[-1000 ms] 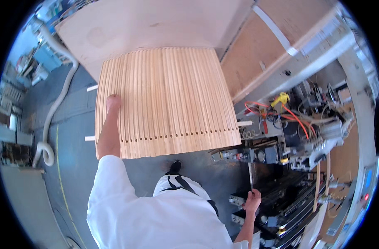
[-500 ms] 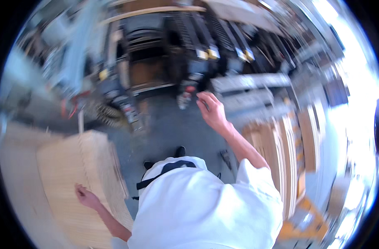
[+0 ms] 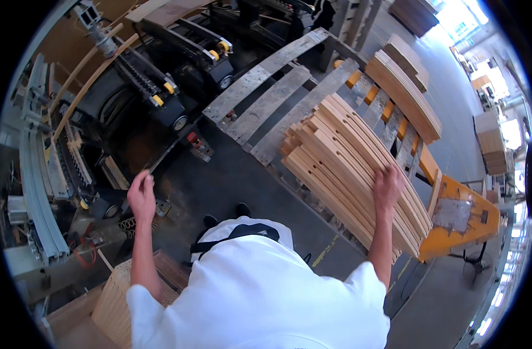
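Head view shows, as biggest thing, the dark machine point(image 3: 141, 78) at upper left, w/ black rails and yellow-capped ends. Next in size is the grey slatted pallet point(image 3: 272, 104), at upper centre, its planks partly bare. Yellow pallet truck point(image 3: 478, 218) stands at the right end of this pallet. On the near side of the pallet lies the stack of curved wooden slats point(image 3: 347, 157), pale, approx. parallel, several layers high. Behind it, on the far side, is the second wood stack point(image 3: 403, 93). At lower left, near the left forearm, is one more pile of pale wood point(image 3: 117, 302), partly cut by the sleeve.

Right hand point(image 3: 388, 186) is on top of the curved slats, toward their right part; its fingers are bent over the upper pcs. — whether they grip, I cannot tell. Left hand point(image 3: 141, 198) is in the air btwn machine and body, well apart from the slats; its fingers are half curled, w/ no object visible, but I cannot tell if they are fully closed. Smallest is the red-and-metal part point(image 3: 199, 145), low beside the machine.
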`<state>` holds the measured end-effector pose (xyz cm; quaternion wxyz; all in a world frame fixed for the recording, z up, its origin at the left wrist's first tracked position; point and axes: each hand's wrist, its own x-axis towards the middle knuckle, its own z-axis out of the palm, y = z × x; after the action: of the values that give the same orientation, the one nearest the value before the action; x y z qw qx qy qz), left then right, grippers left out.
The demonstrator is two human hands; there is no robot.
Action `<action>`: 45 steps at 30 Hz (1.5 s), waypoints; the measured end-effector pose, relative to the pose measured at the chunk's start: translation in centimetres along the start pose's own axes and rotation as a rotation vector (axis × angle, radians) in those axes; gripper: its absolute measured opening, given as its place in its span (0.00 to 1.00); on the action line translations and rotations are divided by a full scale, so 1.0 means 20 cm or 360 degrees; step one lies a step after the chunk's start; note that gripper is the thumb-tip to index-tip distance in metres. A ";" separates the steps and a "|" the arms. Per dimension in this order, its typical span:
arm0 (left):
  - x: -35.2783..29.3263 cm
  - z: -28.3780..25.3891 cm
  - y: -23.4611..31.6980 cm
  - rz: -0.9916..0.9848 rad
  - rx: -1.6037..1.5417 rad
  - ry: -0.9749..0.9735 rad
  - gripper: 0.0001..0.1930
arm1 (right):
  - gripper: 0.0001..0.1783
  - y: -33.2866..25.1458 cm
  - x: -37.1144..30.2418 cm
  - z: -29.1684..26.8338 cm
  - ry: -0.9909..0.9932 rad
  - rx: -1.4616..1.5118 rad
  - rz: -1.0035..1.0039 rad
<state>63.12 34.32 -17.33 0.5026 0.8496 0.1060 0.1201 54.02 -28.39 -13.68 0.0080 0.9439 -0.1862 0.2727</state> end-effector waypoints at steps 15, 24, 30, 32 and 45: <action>1.46 -0.25 -0.43 0.0307 0.0539 0.0409 0.13 | 0.22 -0.01 -0.12 -0.07 -0.0078 -0.0340 -0.0143; 2.42 -0.76 -0.67 -0.0207 0.1295 0.0454 0.32 | 0.23 -1.26 0.27 -0.36 -0.0067 0.0089 -0.0351; 2.63 -0.83 -0.76 -0.0067 0.1493 0.0308 0.31 | 0.22 -2.07 0.47 -0.32 -0.0350 0.0455 -0.0626; 2.61 -0.84 -0.68 0.0006 0.1515 0.0181 0.26 | 0.23 -2.25 0.57 -0.23 -0.0418 0.0512 -0.0785; 1.29 -0.50 -0.38 0.0192 0.0700 -0.0419 0.14 | 0.19 -3.95 1.02 0.58 -0.0705 0.1036 -0.1851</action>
<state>83.96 53.96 -16.73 0.3072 0.9515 0.0123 0.0123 104.06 36.63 -6.18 -0.1684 0.8781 0.4428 0.0674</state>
